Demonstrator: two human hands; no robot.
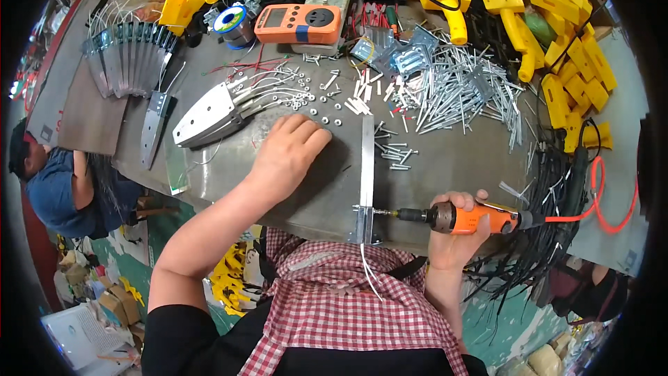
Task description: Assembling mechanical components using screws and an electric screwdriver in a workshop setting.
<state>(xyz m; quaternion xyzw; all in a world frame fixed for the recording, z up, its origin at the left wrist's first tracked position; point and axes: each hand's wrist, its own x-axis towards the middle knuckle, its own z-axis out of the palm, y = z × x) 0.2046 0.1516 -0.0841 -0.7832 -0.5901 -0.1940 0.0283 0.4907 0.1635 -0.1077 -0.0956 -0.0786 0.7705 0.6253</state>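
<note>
My right hand (454, 240) grips an orange electric screwdriver (465, 221) lying sideways. Its bit reaches left to the dark lower end of a long, flat metal strip (367, 167) near the table's front edge. White wires (367, 270) hang from that end over the checked apron. My left hand (287, 157) rests on the table left of the strip, fingers curled and their tips hidden, beside small loose nuts (325, 120). To its left lies a stack of white-and-grey blade-shaped parts (207, 120) with white wires.
Screws (463, 90) pile up at the back right, with yellow plastic housings (577, 76) beyond. An orange multimeter (298, 23) and a solder spool (233, 26) stand at the back. Wired metal blades (129, 63) fan out at left. A red cord (598, 198) trails right. Another person (66, 188) sits at left.
</note>
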